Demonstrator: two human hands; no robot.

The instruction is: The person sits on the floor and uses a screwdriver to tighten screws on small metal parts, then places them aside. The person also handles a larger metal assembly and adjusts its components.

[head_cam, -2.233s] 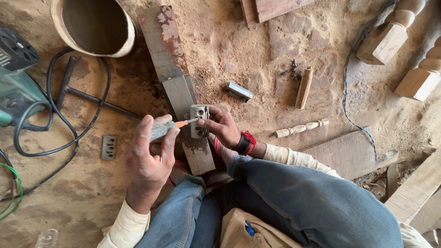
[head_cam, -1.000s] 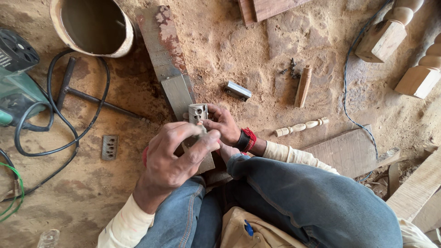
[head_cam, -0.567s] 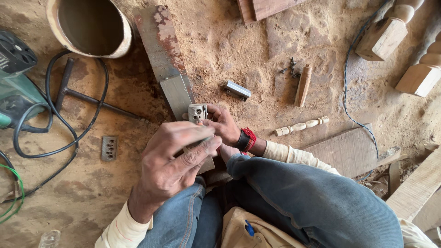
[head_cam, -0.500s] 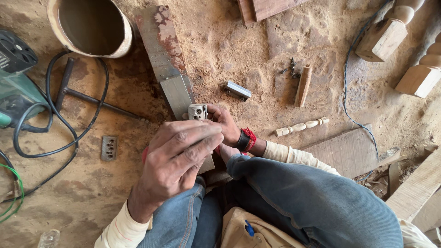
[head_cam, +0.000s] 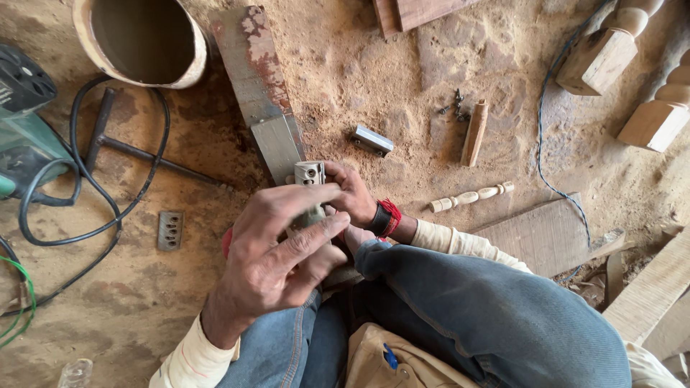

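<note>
While bracing a small grey metal block [head_cam: 310, 173] upright on the long steel bar [head_cam: 267, 115], pinching it with the right hand [head_cam: 353, 195]; curling the left hand [head_cam: 277, 248] over its near side, grip hidden, steadying it above sawdust.

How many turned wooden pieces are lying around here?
3: a slim spindle beside the right wrist, and two thick turned legs at the top right corner. More may lie outside the view.
</note>
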